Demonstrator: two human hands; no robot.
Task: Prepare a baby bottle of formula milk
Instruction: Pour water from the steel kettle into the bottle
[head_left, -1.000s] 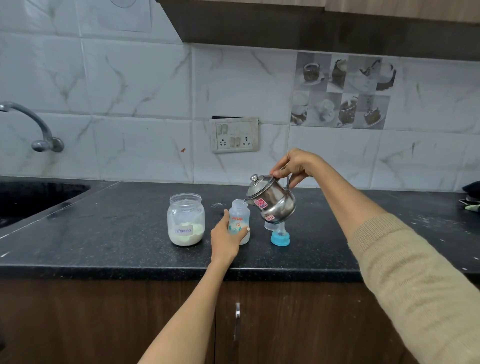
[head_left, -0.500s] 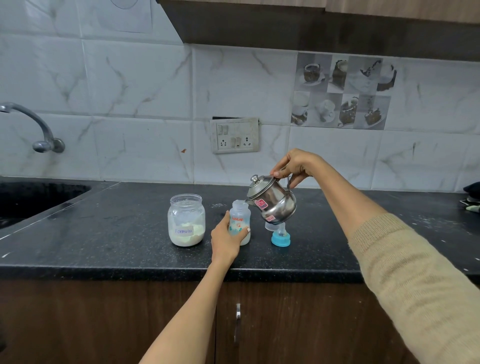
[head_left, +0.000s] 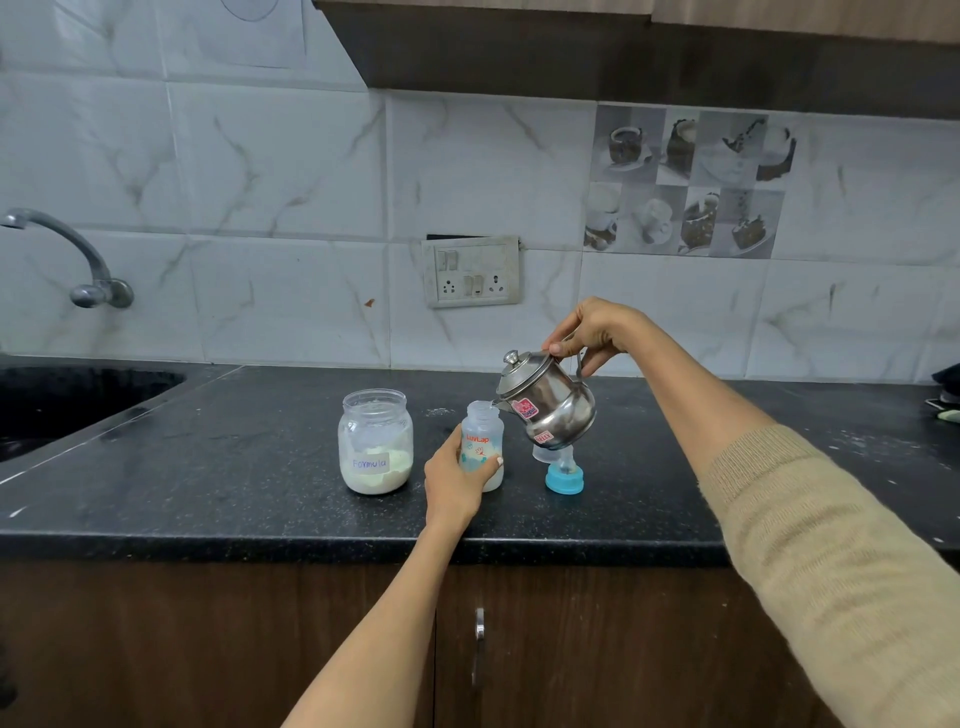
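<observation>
1. The baby bottle (head_left: 483, 447) stands upright on the dark counter (head_left: 260, 467), mouth open to the ceiling, just right of the glass jar (head_left: 375, 441) labelled "Formula", which has pale powder in its lower part.

2. The left hand (head_left: 452, 483) comes at the bottle from the near side and wraps its lower body; that grip is curled round the bottle, a fingertip showing on the front.

3. The right hand (head_left: 587, 330) holds the small steel kettle (head_left: 548, 402) from above, its grip pinched on the handle at the top rear. The kettle hangs in the air, tipped to the left.

4. What matters here: the spout (head_left: 496, 402) points left and down, and its tip sits right at the rim of the bottle's mouth. So the bottle lies left of and below the right hand, its long axis vertical, the kettle leaning across toward it.

5. I cannot make out a stream of water, though the bottom of the bottle looks whitish.

6. Behind and below the kettle, the blue-ringed teat (head_left: 564, 475) stands on the counter, near the bottle but apart from it. A clear cap (head_left: 541, 453) seems to sit beside it, mostly hidden.

7. My guess is that the pour depends on keeping spout over mouth.
</observation>
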